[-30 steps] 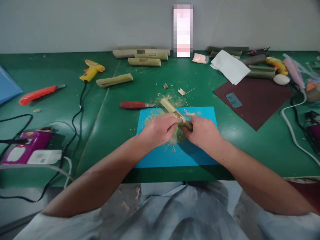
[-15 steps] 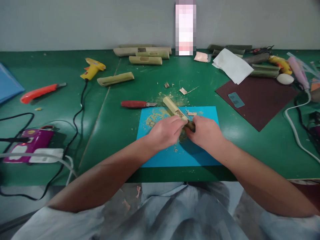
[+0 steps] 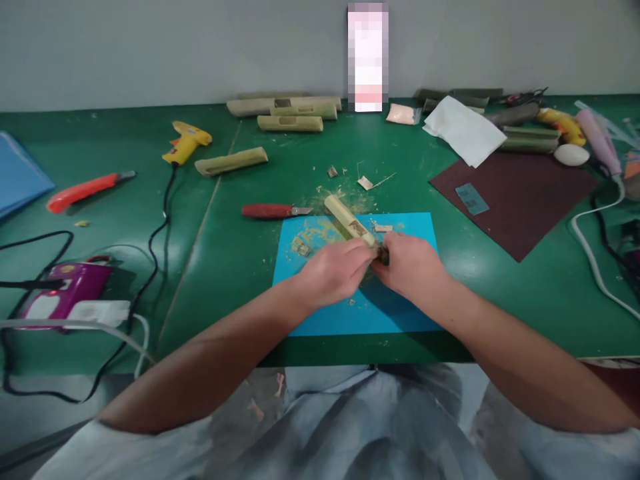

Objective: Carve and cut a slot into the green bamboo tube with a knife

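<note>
A pale bamboo tube [image 3: 346, 219] slants over the blue cutting mat [image 3: 400, 313]. My left hand [image 3: 334, 273] is closed round the tube's near end. My right hand [image 3: 409, 265] is closed just to its right, gripping a dark tool at the tube's end; most of the tool is hidden by the fingers. Bamboo shavings [image 3: 313, 237] lie on the mat under and left of the tube. A red-handled carving knife [image 3: 273, 211] rests on the green table [image 3: 240, 253] left of the mat.
Several bamboo pieces [image 3: 287, 113] lie at the back. A yellow glue gun [image 3: 185, 141], an orange utility knife [image 3: 83, 191] and a purple device [image 3: 70, 288] with cables are at the left. Dark sandpaper [image 3: 515, 193], white paper [image 3: 463, 131] and more tools sit at the right.
Both hands have shifted slightly toward me along the tube, so more of it shows beyond my fingers. The view has shifted a little.
</note>
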The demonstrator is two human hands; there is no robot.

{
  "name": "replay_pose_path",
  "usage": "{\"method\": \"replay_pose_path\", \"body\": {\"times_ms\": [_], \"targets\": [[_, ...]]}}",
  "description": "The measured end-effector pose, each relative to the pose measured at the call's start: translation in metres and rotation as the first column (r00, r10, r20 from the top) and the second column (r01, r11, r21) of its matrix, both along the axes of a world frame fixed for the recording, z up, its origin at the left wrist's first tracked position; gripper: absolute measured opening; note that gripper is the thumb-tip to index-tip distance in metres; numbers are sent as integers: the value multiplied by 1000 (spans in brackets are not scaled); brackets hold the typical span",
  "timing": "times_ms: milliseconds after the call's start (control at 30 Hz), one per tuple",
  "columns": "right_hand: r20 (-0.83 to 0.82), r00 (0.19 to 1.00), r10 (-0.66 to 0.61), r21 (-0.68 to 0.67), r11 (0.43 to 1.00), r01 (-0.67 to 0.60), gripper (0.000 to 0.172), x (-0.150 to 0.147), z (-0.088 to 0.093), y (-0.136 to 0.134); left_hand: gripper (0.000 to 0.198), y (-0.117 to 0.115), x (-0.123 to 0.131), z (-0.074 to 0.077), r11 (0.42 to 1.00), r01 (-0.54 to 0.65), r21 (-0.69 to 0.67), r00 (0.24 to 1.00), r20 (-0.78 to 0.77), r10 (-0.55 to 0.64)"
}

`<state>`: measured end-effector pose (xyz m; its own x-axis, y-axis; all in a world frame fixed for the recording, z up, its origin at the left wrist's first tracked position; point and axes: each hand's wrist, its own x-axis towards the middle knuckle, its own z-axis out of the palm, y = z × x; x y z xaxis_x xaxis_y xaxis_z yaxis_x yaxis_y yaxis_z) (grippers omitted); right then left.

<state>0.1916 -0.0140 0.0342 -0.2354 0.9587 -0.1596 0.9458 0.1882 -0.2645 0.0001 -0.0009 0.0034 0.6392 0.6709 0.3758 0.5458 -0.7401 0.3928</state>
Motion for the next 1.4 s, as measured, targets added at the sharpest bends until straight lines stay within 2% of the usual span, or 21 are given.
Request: {"method": "replay_pose_path", "body": {"times_ms": [233, 433, 633, 1067, 1400], "targets": [[1, 1000, 9, -3, 1000, -9, 26, 0, 4, 0, 23, 11, -7, -3, 997, -67, 45, 996, 54, 64], [20, 1000, 17, 27, 999, -17, 29, 2, 7, -2, 21, 12, -7, -1, 997, -67, 25, 995, 81, 65], [21, 999, 31, 36, 999, -32, 22, 4, 12, -4, 20, 18, -7, 1, 1000, -25, -10, 994, 103, 26], [53, 997, 64, 4, 998, -64, 24, 5, 14, -2, 22, 23, -9, 2, 997, -20, -75, 999, 33, 22], [35, 997, 69, 16, 997, -69, 22, 6, 9, -1, 23, 20, -3, 3, 987, -85, -134, 996, 23, 89]]}}
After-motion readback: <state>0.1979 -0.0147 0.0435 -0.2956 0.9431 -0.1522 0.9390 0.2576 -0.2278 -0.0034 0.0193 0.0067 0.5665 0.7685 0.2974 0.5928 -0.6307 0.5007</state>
